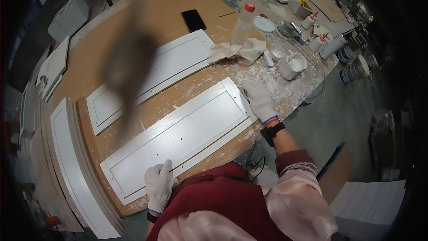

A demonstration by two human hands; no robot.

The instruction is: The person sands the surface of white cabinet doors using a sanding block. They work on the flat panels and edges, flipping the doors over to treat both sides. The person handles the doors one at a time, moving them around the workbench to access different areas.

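A white framed panel [178, 136] with several small dark holes lies at a slant on the brown-topped workbench in front of me. My left hand [159, 184], in a white knit glove, is closed on the panel's near edge, towards its left end. At the right end of the panel is my gloved right hand [259, 99], its fingers bent together against the corner. A small dark sliver shows by those fingertips; what it is cannot be made out. Behind lies a second white panel [171, 60], partly hidden by a dark blur.
A stack of white panels [73, 165] stands at the left. Farther back are a black phone [193, 20], a crumpled cloth [240, 51], a red-capped clear bottle [244, 24], an open tub of white paste [293, 66], a sander [287, 31] and glue bottles [309, 20].
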